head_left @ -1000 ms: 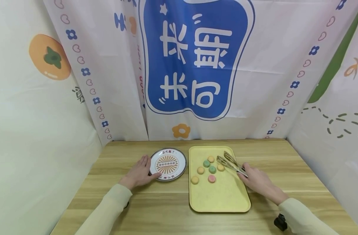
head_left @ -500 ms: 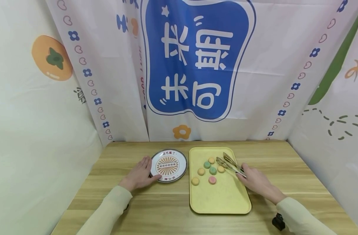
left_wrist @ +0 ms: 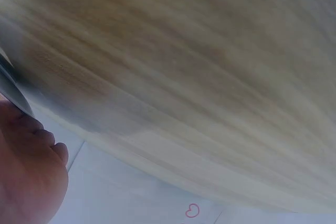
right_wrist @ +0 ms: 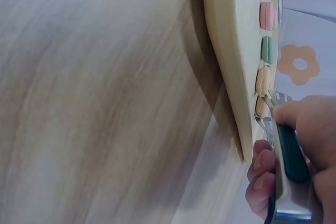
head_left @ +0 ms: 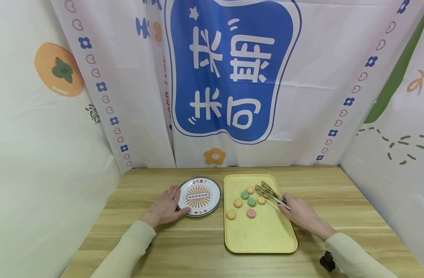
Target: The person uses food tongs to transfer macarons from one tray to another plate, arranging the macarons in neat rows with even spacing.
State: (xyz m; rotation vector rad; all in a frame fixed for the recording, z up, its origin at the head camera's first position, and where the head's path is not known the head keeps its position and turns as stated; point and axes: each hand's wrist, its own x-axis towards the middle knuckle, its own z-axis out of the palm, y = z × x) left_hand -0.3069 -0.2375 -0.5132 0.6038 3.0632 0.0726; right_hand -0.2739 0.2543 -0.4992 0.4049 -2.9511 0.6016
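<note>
My left hand (head_left: 165, 208) rests against the left rim of a white round plate (head_left: 206, 199), its fingers straight and its thumb over the front rim. In the left wrist view, fingertips (left_wrist: 44, 136) show beside the plate's edge (left_wrist: 18, 95). My right hand (head_left: 304, 214) grips metal tongs (head_left: 272, 195) with a dark green handle inlay (right_wrist: 293, 153). The tongs' tips hang over the far part of a yellow tray (head_left: 260, 237), close to a yellow macaron (head_left: 261, 200). Also on the tray lie a pink macaron (head_left: 251, 213), two green macarons (head_left: 251, 202) and several yellow ones.
The wooden table (head_left: 184, 251) carries the plate on the left and the tray right of it. A printed cloth (head_left: 312, 116) hangs behind the table's far edge, with cloth walls on both sides. A small black object (head_left: 327, 261) sits under the right wrist.
The tongs' two arms have come closer together in my right hand, which has moved slightly left. My left hand stays at the plate; the macarons have not moved.
</note>
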